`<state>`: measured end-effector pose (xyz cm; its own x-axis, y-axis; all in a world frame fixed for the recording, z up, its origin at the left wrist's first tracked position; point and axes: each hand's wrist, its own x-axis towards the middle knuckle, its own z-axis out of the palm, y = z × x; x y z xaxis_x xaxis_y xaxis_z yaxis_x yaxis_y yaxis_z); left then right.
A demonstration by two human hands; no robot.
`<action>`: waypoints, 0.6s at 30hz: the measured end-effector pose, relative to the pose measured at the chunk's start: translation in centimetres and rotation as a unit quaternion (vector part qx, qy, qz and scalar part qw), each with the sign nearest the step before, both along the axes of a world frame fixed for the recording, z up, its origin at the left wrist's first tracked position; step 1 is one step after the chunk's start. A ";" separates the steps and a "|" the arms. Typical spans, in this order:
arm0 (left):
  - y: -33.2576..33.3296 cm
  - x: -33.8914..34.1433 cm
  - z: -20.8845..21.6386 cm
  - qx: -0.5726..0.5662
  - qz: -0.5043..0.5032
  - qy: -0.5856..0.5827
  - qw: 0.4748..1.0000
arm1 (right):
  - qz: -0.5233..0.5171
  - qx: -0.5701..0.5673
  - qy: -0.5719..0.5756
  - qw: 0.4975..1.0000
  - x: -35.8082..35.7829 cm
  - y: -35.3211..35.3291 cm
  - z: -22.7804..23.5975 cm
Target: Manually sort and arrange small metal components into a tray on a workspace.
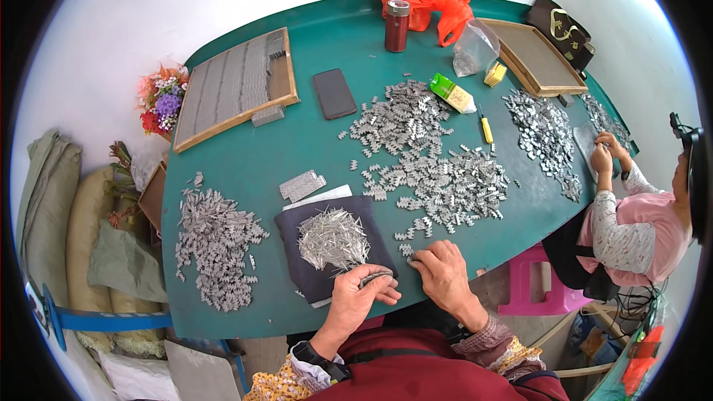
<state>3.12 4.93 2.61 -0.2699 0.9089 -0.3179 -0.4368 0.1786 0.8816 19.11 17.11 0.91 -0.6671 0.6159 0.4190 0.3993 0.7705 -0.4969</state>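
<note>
My left hand [355, 298] is closed around a short, dark grey strip of metal [376, 278], held between thumb and fingers at the near right corner of a dark cloth [299, 229]. On that cloth lies a heap of thin silvery pins [334, 240]. My right hand [445, 276] is bent over the green table, its thumb and forefinger pinched at a small toothed metal piece [406, 250]; the grip itself is partly hidden. Just beyond it spreads a pile of similar toothed pieces [453, 187]. A flat grey block of joined pieces [302, 186] rests behind the cloth.
Another heap of metal pieces [215, 249] lies at left. Behind are a wooden tray of grey rows [186, 137], a phone [334, 94], a red flask [397, 28] and a yellow-handled screwdriver [486, 130]. At right, a co-worker [631, 230] handles pieces beside a pink stool [541, 286].
</note>
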 end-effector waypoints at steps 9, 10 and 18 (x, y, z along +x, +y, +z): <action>-0.1 0.0 -0.2 -0.001 0.003 -0.012 1.000 | -0.017 -0.037 -0.036 0.999 0.2 -0.6 0.3; 0.0 0.0 -0.1 0.001 0.001 -0.018 1.000 | -0.016 -0.037 -0.037 0.999 0.2 -0.7 0.2; 0.1 0.1 0.3 0.021 -0.005 -0.013 1.000 | -0.039 -0.405 0.119 0.906 0.2 -2.5 1.4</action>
<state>3.23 5.03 2.91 -0.2524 0.9241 -0.2871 -0.4581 0.1473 0.8766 19.34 14.59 2.28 -0.5591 0.8265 -0.0650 0.2444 0.0894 -0.9656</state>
